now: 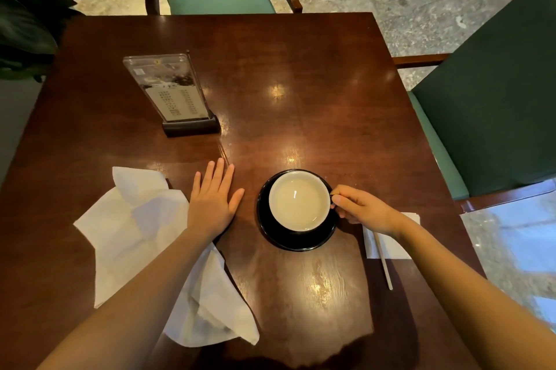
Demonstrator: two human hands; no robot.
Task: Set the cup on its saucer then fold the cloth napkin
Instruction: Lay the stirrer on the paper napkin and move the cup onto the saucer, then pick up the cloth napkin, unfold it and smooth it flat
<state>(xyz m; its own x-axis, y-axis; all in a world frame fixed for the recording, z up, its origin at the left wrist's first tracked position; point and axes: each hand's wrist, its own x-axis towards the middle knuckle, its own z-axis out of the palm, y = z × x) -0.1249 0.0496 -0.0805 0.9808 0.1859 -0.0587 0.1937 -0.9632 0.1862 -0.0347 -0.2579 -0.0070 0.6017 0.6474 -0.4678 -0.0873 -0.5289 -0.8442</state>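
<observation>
A black cup with a pale inside sits on a black saucer near the middle of the dark wooden table. My right hand pinches the cup's handle on its right side. My left hand lies flat on the table, fingers spread, just left of the saucer. Its wrist rests on the right edge of a crumpled white cloth napkin, which spreads unfolded under my left forearm toward the table's near edge.
A clear menu stand on a dark base stands at the back left. A small white paper napkin with a thin wooden stick lies under my right wrist. Green chairs stand at the far side and the right; a plant is at left.
</observation>
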